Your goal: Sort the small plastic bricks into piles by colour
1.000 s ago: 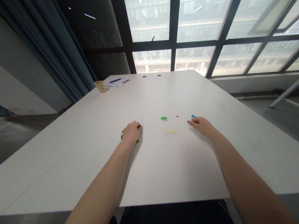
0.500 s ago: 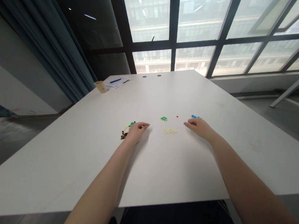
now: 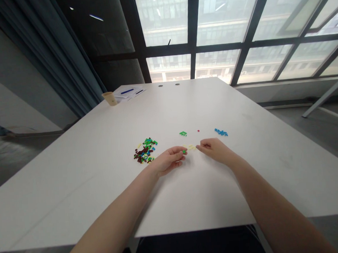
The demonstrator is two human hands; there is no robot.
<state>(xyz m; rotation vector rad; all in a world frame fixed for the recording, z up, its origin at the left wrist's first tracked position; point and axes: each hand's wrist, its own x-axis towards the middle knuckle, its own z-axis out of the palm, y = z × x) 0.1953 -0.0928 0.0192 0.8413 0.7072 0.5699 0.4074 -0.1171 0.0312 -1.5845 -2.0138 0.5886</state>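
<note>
Left hand (image 3: 168,160) pinches 1 green piece (image 3: 184,151) at the fingertips, right of the mixed pile (image 3: 144,150). Right hand (image 3: 213,150): fingers pressed together, just beside yellow pieces (image 3: 190,147) on the white table (image 3: 75,184).

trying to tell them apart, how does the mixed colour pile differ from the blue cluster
The mixed pile of small plastic pieces holds green, dark red, blue and yellow, while the blue cluster of small pieces is one colour. The pile is larger and denser. The pile lies beside the left hand; the cluster lies beyond the right hand. Both lie on the white table.
</note>
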